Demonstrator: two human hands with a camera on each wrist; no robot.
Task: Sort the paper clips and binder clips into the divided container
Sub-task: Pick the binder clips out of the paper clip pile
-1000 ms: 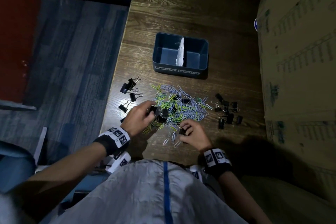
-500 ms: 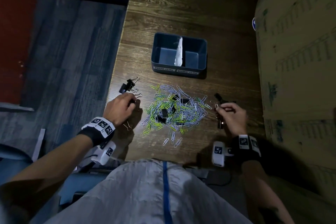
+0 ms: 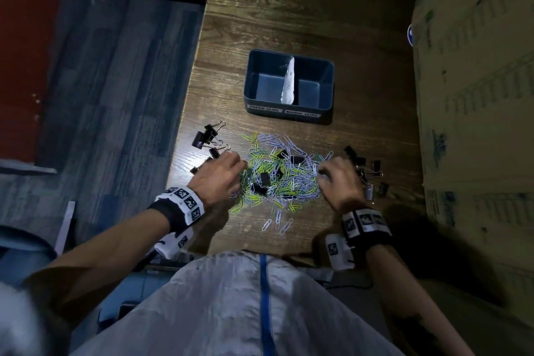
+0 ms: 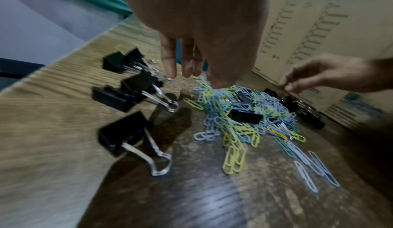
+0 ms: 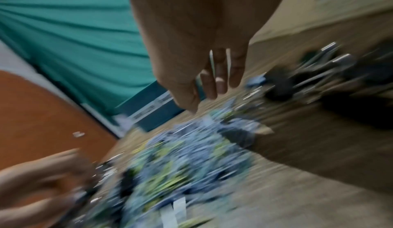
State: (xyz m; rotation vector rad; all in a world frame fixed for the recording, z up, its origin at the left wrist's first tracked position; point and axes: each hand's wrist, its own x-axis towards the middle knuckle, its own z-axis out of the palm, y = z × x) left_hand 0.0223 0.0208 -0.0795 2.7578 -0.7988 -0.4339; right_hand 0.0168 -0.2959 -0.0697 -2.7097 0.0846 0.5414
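The dark blue divided container (image 3: 326, 113) stands on the wooden table with a white paper divider (image 3: 289, 84) and labels on its front wall; both halves look empty. Nearer me lies a pile of blue and green paper clips (image 3: 283, 176) with a few black binder clips (image 3: 261, 179) mixed in. Other binder clips lie in a left group (image 3: 208, 139) and a right group (image 3: 368, 167). My left hand (image 3: 238, 166) hangs over the pile's left edge, fingers (image 4: 168, 60) straight and holding nothing. My right hand (image 3: 323, 175) hovers at the pile's right edge, fingers (image 5: 221, 80) loose and holding nothing.
A large cardboard box (image 3: 474, 124) stands along the table's right side, close behind the right binder clips. The table's left edge (image 3: 185, 159) runs just beyond the left binder clips, with floor below. A few stray paper clips (image 3: 277, 222) lie near the front edge.
Half a second ago each hand was out at its side's group of binder clips. Both have since swung back inward to the edges of the paper clip pile.
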